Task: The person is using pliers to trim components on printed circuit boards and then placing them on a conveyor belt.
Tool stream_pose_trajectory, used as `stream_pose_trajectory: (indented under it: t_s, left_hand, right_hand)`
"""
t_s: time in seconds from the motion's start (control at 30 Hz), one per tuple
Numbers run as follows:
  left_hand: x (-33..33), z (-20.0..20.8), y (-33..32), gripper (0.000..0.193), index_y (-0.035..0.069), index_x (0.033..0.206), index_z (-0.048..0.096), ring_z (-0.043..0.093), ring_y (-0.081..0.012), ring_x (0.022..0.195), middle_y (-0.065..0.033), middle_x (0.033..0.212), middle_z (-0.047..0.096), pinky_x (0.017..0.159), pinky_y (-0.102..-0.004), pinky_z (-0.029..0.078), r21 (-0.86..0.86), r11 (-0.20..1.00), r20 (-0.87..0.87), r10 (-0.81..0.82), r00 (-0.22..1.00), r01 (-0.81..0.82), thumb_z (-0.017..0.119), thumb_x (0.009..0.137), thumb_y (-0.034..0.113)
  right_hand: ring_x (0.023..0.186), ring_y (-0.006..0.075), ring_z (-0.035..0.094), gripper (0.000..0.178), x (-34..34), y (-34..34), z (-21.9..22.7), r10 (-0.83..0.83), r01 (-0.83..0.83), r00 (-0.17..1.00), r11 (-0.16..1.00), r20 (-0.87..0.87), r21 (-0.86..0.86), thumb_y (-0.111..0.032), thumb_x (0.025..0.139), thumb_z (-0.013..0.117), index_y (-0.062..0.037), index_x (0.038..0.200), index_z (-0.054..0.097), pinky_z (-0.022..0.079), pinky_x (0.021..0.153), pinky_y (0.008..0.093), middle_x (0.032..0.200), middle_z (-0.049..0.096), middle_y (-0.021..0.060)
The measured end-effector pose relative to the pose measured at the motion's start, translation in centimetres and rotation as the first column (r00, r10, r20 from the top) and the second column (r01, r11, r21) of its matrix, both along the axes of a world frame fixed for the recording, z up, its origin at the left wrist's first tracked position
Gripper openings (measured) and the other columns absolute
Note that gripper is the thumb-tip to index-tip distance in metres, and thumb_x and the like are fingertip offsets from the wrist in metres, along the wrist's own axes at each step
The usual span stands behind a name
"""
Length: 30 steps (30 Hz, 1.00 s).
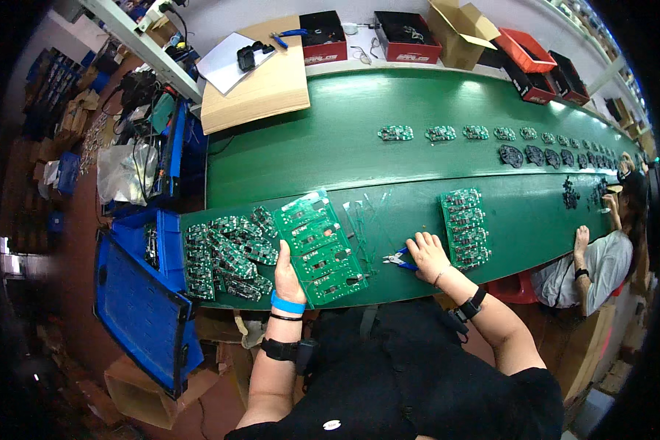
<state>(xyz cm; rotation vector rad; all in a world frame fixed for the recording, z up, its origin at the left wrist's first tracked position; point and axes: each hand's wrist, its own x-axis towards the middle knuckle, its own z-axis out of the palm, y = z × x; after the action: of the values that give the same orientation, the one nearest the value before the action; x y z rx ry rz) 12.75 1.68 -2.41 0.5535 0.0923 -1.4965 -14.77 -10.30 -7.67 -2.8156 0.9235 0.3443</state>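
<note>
My left hand (289,277) grips the lower left edge of a green circuit board panel (320,258), tilted up over the near edge of the bench. The panel has several repeated sections with small components. My right hand (428,257) is curled round the blue handles of small side cutters (401,260), low over the bench; their jaws point left toward the panel. Thin green board strips (367,224) lie between the panel and the cutters. Right of my right hand rests a stack of populated board panels (465,227). Left of the held panel is a heap of circuit boards (231,253).
A blue crate (143,308) stands at the bench's left end. Rows of small boards (440,133) and black housings (535,155) run across the green bench (271,158). A co-worker (594,271) sits at the right. Cardboard (260,92) and red-black boxes (407,50) line the back.
</note>
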Motion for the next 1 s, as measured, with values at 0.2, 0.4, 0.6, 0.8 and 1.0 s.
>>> stream_pose_trajectory:
  t_s: [0.2,0.4,0.6,0.8,1.0]
  left_hand:
    - [0.2,-0.3,0.3,0.056,0.003,0.127,0.038,0.051,-0.0294,0.107,-0.0161,0.122,0.049,0.087,-0.0426,0.045,0.019,0.994,0.014,-0.108,0.994,0.107,0.033,0.091,0.046]
    - [-1.3,1.4,-0.7,0.052,0.005,0.131,0.031,0.051,-0.0303,0.107,-0.0168,0.125,0.046,0.088,-0.045,0.045,-0.053,0.972,-0.016,-0.228,0.974,0.227,0.027,0.094,0.042]
    - [-2.4,3.2,-2.0,0.047,0.007,0.132,0.024,0.053,-0.0296,0.106,-0.0169,0.123,0.045,0.087,-0.0418,0.047,-0.104,0.954,0.26,-0.246,0.934,0.28,0.024,0.095,0.036]
    - [-2.8,4.2,-2.6,0.047,0.005,0.131,0.024,0.053,-0.0286,0.105,-0.0166,0.122,0.046,0.087,-0.0399,0.047,-0.124,0.945,0.33,-0.248,0.911,0.303,0.025,0.095,0.035]
    - [-3.0,4.8,-2.8,0.044,0.004,0.13,0.027,0.053,-0.0247,0.105,-0.0156,0.121,0.047,0.088,-0.0368,0.046,-0.092,0.946,0.419,-0.247,0.874,0.311,0.025,0.096,0.031]
  right_hand:
    - [0.083,0.0324,0.053,0.045,0.9,-0.5,3.2,-0.524,0.296,0.805,0.762,0.279,0.576,-0.016,0.058,0.06,0.0015,0.097,0.047,0.044,0.077,0.0352,0.087,0.053,0.0178]
    - [0.085,0.016,0.052,0.043,4.7,-0.9,12.2,-0.673,0.114,0.546,0.649,0.498,0.752,-0.014,0.064,0.06,-0.0029,0.105,0.053,0.04,0.079,0.0297,0.093,0.056,0.008]
    - [0.092,0.0246,0.045,0.051,7.5,-1.0,16.2,-0.093,0.203,0.809,0.971,0.58,-0.127,-0.024,0.06,0.065,-0.0121,0.108,0.054,0.029,0.084,0.0404,0.097,0.05,0.0065]
    - [0.093,0.0248,0.044,0.054,7.6,-1.4,16.5,-0.081,0.208,0.833,0.962,0.547,-0.175,-0.025,0.059,0.065,-0.0114,0.11,0.053,0.029,0.085,0.041,0.098,0.05,0.0068]
    - [0.091,0.025,0.044,0.054,7.4,-1.5,16.5,-0.073,0.21,0.841,0.957,0.537,-0.2,-0.026,0.06,0.065,-0.011,0.11,0.052,0.03,0.083,0.0403,0.097,0.049,0.0069]
